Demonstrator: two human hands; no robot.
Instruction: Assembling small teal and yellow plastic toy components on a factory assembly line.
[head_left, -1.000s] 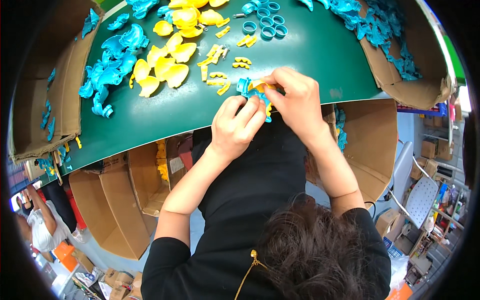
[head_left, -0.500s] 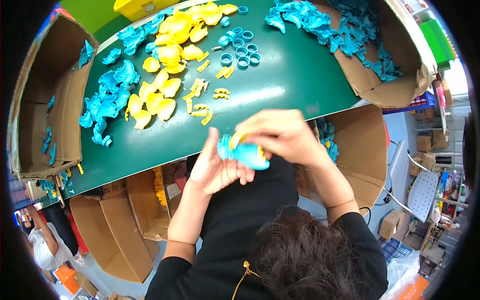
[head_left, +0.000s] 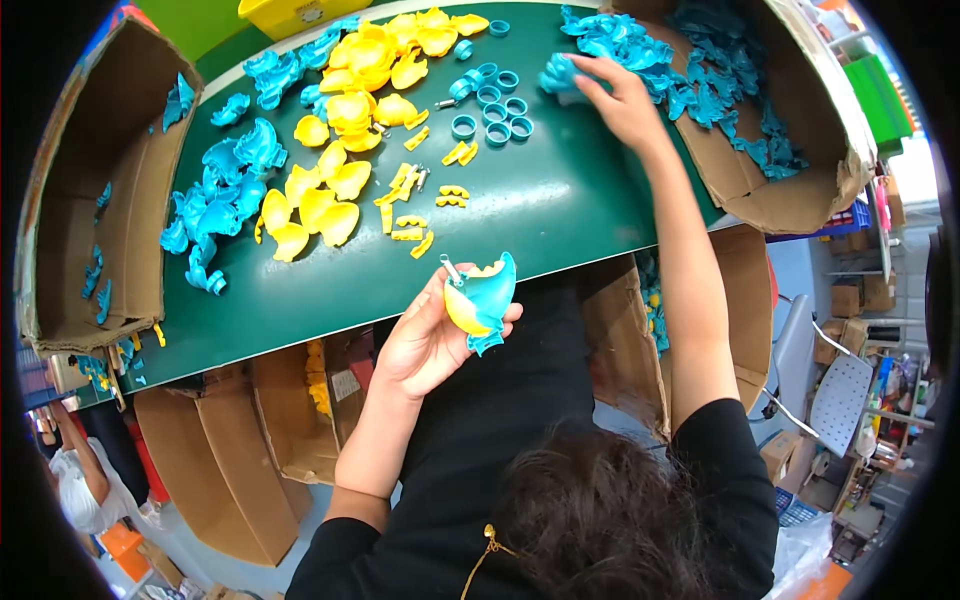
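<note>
Two colours make up the toy part (head_left: 489, 294): a smooth, glossy blue shell, curved like a bowl, with a yellow patch along its lower left and a scalloped yellow strip (head_left: 487, 271) at its top. A slim silvery metal piece (head_left: 450, 268) juts from the upper left; a ruffled blue end points down. The left hand (head_left: 422, 347) holds it, cupped, at the worktop's (head_left: 590, 200) near edge. The right hand (head_left: 625, 105) is at a blurred blue piece (head_left: 556, 75) toward the far right corner; whether it grips cannot be told.

head | left fisheye | faces down | hair (head_left: 605, 515) near, green table (head_left: 590, 195) beyond
</note>
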